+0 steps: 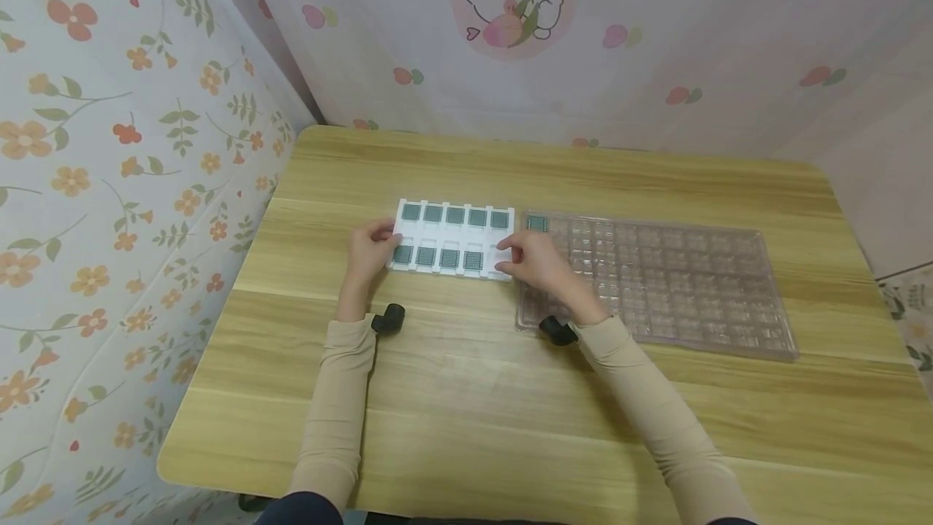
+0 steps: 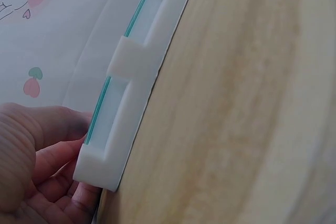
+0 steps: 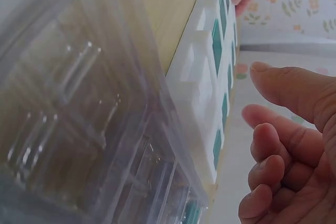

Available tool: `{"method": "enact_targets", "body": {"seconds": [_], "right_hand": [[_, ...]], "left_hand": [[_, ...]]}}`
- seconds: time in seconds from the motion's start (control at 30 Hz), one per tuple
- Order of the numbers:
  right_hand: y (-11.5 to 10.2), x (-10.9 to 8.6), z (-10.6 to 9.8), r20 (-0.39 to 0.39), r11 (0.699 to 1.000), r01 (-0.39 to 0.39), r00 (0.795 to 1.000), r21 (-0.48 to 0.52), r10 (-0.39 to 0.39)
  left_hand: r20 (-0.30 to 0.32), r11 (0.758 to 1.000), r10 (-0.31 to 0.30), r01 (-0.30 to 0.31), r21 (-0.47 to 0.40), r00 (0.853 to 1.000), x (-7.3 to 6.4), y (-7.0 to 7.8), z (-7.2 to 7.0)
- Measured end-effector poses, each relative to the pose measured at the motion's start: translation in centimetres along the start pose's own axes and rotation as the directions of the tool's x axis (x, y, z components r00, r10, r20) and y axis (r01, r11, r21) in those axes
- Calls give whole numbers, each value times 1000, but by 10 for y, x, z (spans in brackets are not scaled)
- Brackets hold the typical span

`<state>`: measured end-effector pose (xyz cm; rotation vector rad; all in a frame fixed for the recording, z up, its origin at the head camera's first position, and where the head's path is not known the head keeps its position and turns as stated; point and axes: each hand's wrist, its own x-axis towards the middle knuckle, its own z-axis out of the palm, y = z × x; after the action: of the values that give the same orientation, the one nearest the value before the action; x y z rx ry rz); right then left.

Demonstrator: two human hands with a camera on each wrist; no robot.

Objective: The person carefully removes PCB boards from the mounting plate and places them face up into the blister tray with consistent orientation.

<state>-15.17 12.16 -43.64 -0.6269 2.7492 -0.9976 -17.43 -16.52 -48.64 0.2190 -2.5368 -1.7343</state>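
A white tray (image 1: 452, 235) holds two rows of flat green square chips (image 1: 455, 215) with a fine grid pattern. My left hand (image 1: 372, 249) grips the tray's left end; in the left wrist view its thumb lies at the top edge and the fingers (image 2: 58, 161) curl beside and below the corner. At the tray's right end is my right hand (image 1: 538, 259), over the front right slot. In the right wrist view this hand (image 3: 294, 135) has thumb and fingers apart with nothing between them. One green chip (image 1: 537, 224) sits in the back left compartment of a clear plastic tray (image 1: 700, 282).
The clear tray's left edge stands close to the white tray's right end, and my right forearm crosses it. Both trays lie on a wood-grain table (image 1: 452, 395). Patterned curtains (image 1: 408, 39) hang behind the table and at its left.
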Motion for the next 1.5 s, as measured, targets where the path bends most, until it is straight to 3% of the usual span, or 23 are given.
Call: {"method": "enact_targets", "body": {"seconds": [0.6, 1.5], "right_hand": [[-5, 8, 12, 14, 999, 6, 1000, 33, -6], [-12, 22, 27, 43, 999, 35, 998, 7, -35]], "left_hand": [[13, 1000, -22, 23, -6, 1000, -1, 4, -1], [5, 999, -34, 34, 14, 999, 0, 2, -1]]}}
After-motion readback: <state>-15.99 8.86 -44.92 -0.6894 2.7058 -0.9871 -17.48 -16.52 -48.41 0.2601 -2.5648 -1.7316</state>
